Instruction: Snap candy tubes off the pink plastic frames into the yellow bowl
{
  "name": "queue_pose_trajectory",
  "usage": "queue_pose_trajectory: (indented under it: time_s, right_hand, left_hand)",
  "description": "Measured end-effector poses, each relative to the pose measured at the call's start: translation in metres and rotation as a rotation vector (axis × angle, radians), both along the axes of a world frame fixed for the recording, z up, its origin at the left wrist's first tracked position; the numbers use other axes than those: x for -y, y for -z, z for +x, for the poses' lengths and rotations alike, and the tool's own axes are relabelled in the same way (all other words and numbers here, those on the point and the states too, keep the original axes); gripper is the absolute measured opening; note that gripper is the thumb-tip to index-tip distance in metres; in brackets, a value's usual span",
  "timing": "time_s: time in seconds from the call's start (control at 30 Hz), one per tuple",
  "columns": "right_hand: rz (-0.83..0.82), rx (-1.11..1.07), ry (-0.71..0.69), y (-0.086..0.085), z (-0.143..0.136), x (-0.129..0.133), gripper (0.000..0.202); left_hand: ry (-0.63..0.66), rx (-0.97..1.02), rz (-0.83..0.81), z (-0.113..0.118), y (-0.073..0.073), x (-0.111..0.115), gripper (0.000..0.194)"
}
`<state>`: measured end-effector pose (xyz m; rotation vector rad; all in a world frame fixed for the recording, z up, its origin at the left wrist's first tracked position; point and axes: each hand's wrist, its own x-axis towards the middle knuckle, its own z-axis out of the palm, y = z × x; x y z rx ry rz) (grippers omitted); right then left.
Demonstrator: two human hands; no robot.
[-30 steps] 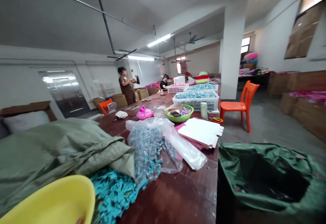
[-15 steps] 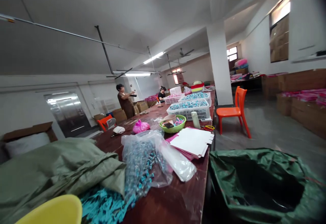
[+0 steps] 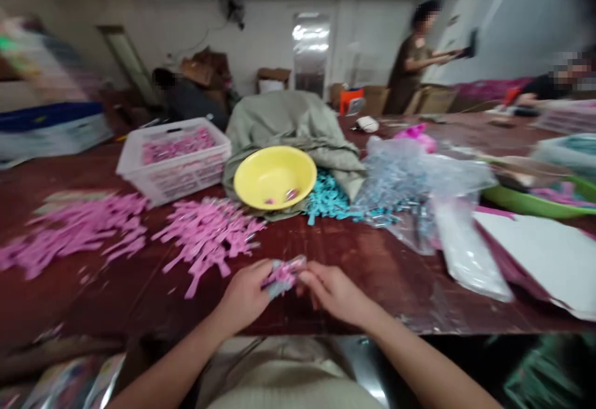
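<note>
a: how much of this is actually readable?

b: not much. the whole view is smeared. the left hand [image 3: 244, 294] and right hand [image 3: 331, 291] meet over the near part of the table [image 3: 363, 260], both pinching a small bundle of pink packets [image 3: 282, 272] between their fingertips. i can't tell how many packets are in it or what's printed on them.

a: fingers closed or spread?

b: both hands are curled narrow around that bundle, fingertips nearly touching each other. the forearms run off the bottom edge.

a: take the yellow bowl [image 3: 274, 177] as the marker. what's around it?

b: the bundle is nearer than the bowl, well apart from it. a few pink bits lie inside the bowl. just behind it sits a grey-green sack [image 3: 293, 123]. a teal pile [image 3: 328, 197] touches the bowl's right side, and beyond that a clear bag [image 3: 410, 179] of small wrapped pieces, too blurred to read. left of the bowl is a white crate [image 3: 174, 157] with pink packets in it; nearer and left, loose pink strips [image 3: 207, 235] are spread out.

a: anything cut off?

b: a green bowl [image 3: 535, 201] and white card sheets [image 3: 535, 260] run off the right edge. the people in the background are only blurred shapes.

a: open room?

b: bare tabletop between the bowl and the hands, and to the right of the hands up to the clear bag.
</note>
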<state>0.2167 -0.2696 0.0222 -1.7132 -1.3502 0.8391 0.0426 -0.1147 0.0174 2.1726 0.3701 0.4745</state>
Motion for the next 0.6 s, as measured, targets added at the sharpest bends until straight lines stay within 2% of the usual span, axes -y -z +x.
queue_pose_trajectory:
  time_s: [0.13,0.2,0.3,0.43,0.53,0.6]
  right_hand:
    - [0.008,0.122,-0.092,-0.005,0.025,-0.020,0.053]
    - [0.016,0.155,-0.139,-0.002,0.034,-0.032,0.040]
    - [0.026,0.138,-0.197,0.005,0.037,-0.051,0.026]
    - [-0.058,0.157,-0.273,0.010,0.035,-0.079,0.027]
    - [-0.070,0.245,-0.297,0.005,0.044,-0.110,0.032]
    - [-0.004,0.314,-0.244,0.001,0.063,-0.143,0.038]
  left_hand:
    - [-0.092,0.005,-0.071,0.005,0.010,-0.019,0.018]
    - [-0.118,0.002,-0.069,0.004,0.013,-0.026,0.016]
    - [-0.137,0.024,-0.016,0.000,0.021,-0.033,0.018]
    - [-0.181,0.003,0.134,-0.008,0.035,-0.045,0.016]
    - [-0.208,-0.038,0.215,-0.014,0.034,-0.071,0.011]
    - [-0.358,-0.077,0.205,-0.016,0.026,-0.100,0.017]
